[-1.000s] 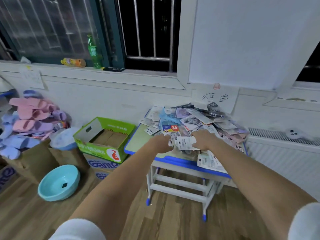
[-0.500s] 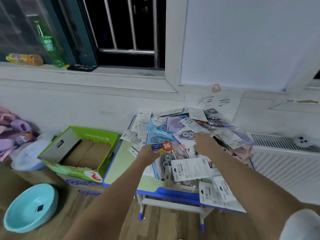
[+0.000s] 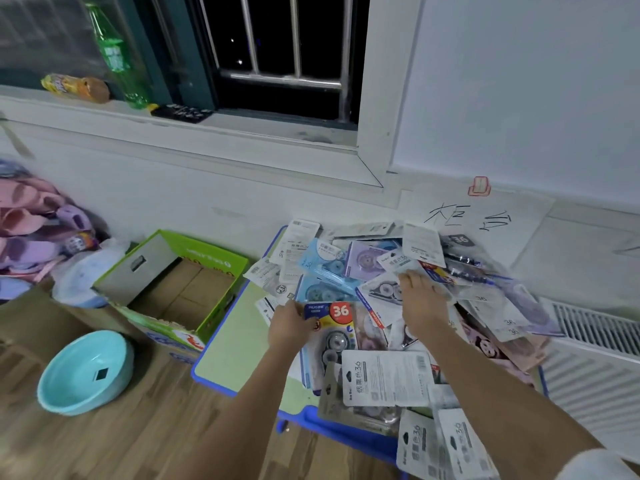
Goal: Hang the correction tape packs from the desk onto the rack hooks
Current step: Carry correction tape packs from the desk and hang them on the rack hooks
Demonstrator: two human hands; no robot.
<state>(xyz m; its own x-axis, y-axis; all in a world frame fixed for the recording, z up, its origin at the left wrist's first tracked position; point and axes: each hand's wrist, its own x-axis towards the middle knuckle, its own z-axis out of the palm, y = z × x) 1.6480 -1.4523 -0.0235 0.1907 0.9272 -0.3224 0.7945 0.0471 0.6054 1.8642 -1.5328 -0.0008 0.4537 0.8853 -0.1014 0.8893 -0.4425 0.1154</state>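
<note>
A heap of correction tape packs [image 3: 388, 271] covers the small green desk with a blue rim [image 3: 235, 344]. My left hand [image 3: 291, 323] grips the left edge of a blue pack with a red "36" badge [image 3: 334, 315] at the heap's near left. My right hand [image 3: 420, 306] lies on the middle of the heap with fingers stretched forward, touching a white pack [image 3: 384, 292]. A white pack, back side up [image 3: 384, 377], lies at the front between my forearms. No rack or hooks are in view.
An open green cardboard box [image 3: 173, 289] stands left of the desk, with a teal basin [image 3: 85, 372] on the wooden floor before it. Slippers [image 3: 31, 230] are piled at far left. A white radiator [image 3: 595, 344] runs along the right. Bottles [image 3: 114, 53] stand on the windowsill.
The view has come closer to the desk. Both hands let go of the white pack, which lies at the front, and reached farther into the heap; the left took the blue pack's edge.
</note>
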